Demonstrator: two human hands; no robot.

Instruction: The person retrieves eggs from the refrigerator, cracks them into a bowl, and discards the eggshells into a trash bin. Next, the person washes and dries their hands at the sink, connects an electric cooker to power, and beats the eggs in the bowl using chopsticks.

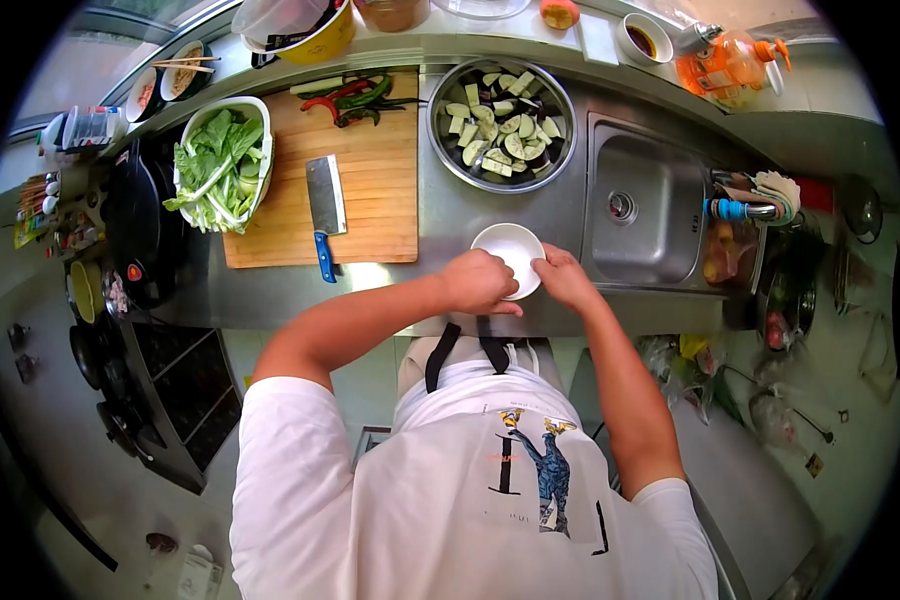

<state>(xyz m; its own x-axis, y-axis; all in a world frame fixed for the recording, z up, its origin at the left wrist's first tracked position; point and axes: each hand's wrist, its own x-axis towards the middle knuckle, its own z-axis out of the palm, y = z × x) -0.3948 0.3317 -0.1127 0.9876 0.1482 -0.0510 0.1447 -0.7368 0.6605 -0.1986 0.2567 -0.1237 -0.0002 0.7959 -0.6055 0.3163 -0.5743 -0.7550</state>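
Note:
A small white bowl [511, 246] is near the counter's front edge. My right hand [562, 277] grips its right rim, with the thumb at the edge. Over the bowl's left and near side, my left hand [478, 282] is closed with curled fingers reaching in; what they hold, if anything, is hidden. Just beyond stands a large metal basin [436, 150] of cut eggplant pieces [510, 125]. To the left, a cleaver [326, 195] with a blue handle lies on a wooden cutting board [380, 190].
Red and green peppers [355, 98] lie at the board's far edge. A white basket [267, 150] of leafy greens [220, 165] overlaps its left side. A steel sink [640, 230] is on the right. On the ledge are an orange bottle [727, 65] and a bowl of dark sauce [642, 40].

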